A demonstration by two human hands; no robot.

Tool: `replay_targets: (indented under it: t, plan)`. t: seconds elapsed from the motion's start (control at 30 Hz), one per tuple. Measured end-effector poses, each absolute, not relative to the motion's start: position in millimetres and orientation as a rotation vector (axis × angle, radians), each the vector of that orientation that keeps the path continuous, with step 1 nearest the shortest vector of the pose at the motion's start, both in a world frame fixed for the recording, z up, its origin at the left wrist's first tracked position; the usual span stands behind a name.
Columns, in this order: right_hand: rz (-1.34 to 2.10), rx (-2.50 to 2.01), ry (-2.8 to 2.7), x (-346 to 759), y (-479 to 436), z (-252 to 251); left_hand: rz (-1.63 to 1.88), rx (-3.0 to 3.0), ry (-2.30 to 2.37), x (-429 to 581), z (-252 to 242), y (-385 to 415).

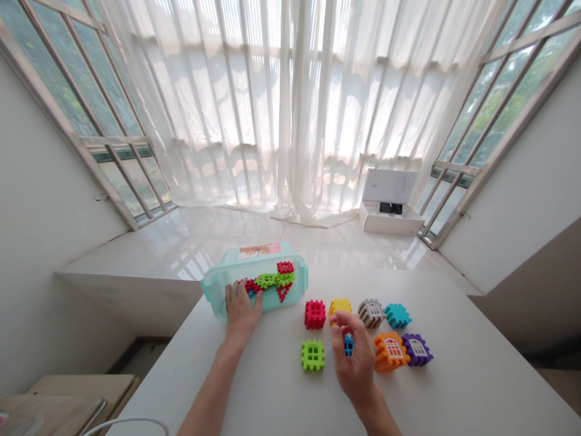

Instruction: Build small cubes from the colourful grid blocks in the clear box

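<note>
My left hand (242, 309) reaches over the near rim of a pale teal plastic bin (218, 284), thumb spread away from the fingers. Its fingertips are at the red interlocking pieces (250, 283) inside; whether they grip one I cannot see. Green pieces (267, 280) and more red ones lie beside them. My right hand (356, 357) hovers above the table, fingers curved and apart from the thumb, with nothing visibly held. It partly covers a blue block (348, 345) and a yellow block (340, 307). A lime green block (313, 355) and an orange block (390, 351) sit either side.
Red (315, 314), grey-brown (372, 312), teal (398, 315) and purple (417, 349) blocks stand on the white table (272, 387). An open white box (393, 223) with a dark device rests on the sill, near sheer curtains (290, 121). A white cable (131, 419) curves at lower left.
</note>
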State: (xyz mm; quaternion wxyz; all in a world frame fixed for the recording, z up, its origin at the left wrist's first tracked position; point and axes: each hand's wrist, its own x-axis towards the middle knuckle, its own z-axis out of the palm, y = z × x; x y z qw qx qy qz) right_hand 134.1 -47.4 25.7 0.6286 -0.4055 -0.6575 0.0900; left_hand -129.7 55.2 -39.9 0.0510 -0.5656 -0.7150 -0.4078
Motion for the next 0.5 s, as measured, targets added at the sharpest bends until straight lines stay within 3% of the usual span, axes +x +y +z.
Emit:
replay_targets:
  t: [0.5]
  plan:
    - [0.153, -0.85, -1.551, 135.5, -48.7, 23.5, -1.094, -1.858, -2.142, -138.4, -37.9, 50.2]
